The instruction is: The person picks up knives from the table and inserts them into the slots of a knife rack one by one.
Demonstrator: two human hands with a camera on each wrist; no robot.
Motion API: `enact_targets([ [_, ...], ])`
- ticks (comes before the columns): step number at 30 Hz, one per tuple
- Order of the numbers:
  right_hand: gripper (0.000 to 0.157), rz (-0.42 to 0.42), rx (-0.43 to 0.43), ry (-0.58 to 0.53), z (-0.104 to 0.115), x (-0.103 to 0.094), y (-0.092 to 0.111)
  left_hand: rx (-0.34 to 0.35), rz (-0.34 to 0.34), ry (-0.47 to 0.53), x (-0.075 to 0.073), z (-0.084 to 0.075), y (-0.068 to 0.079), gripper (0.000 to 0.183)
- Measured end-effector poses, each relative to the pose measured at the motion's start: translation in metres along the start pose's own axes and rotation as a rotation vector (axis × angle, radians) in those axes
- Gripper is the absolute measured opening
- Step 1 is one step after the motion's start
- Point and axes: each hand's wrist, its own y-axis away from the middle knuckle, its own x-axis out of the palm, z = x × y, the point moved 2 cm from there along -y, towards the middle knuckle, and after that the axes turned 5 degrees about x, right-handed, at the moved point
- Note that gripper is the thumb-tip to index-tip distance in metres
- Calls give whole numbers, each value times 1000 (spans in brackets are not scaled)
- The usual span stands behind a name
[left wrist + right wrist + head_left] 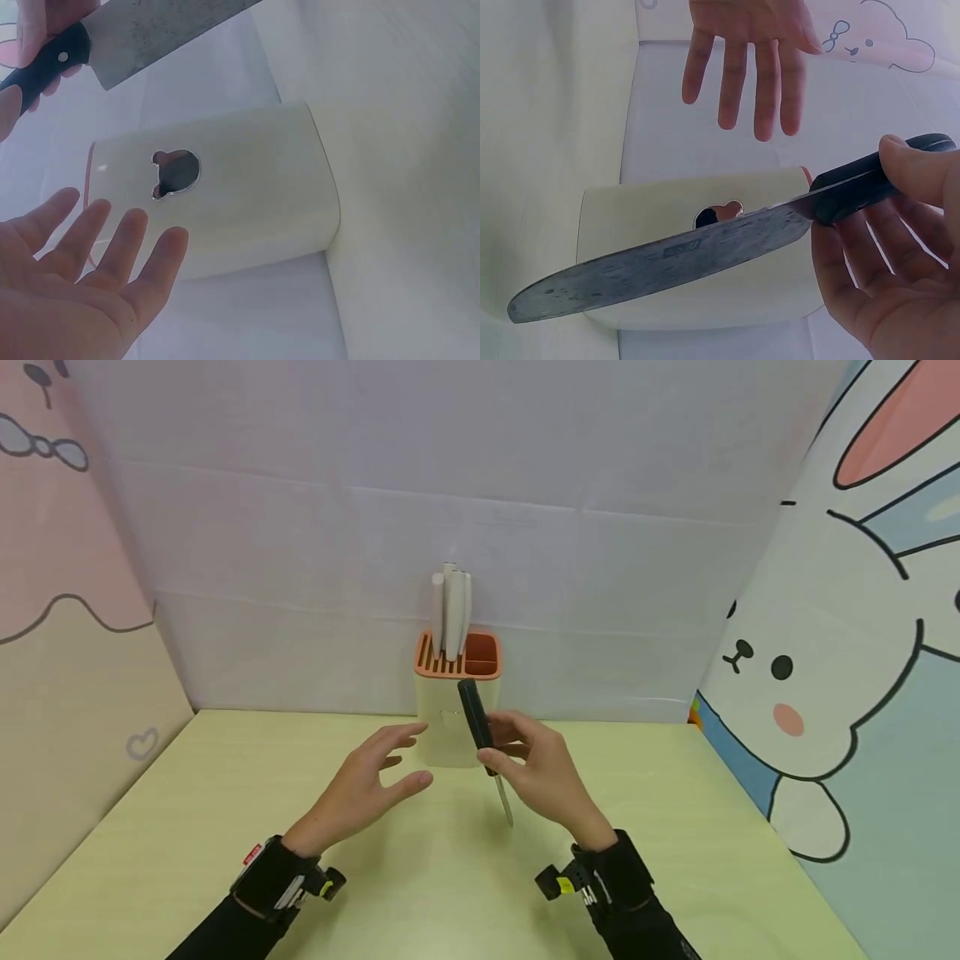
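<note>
A kitchen knife with a black handle [476,717] is pinched between the thumb and fingers of my right hand [536,768]. Its broad, stained blade [667,259] points down toward the table in the head view. My left hand [367,785] hovers to the left with fingers spread, holding nothing; in the left wrist view its palm [67,300] faces up. Behind both hands stands a cream knife block [446,727] with an orange slotted top. Several white-handled utensils [453,610] stand upright in its slots. Neither hand appears to touch the block.
The pale yellow-green table [300,760] meets a white back wall covering [300,527]. Cartoon-printed panels rise at the left [75,710] and the right [862,693]. An open orange compartment [482,653] sits beside the slots of the block.
</note>
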Motion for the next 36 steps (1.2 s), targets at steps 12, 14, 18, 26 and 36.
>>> enact_targets([
  [12,38,27,86,-163,25,1,4,10,-30,29,1,-9,-7,61],
  [14,38,36,94,-176,25,2,4,12,-30,32,1,-9,-7,60],
  [18,37,41,99,-179,25,2,4,9,-26,36,1,-9,-6,60],
  [26,37,29,100,-212,24,0,5,11,-23,32,2,-9,-6,61],
  [36,38,21,86,-230,24,0,5,40,-80,58,3,-15,-10,56],
])
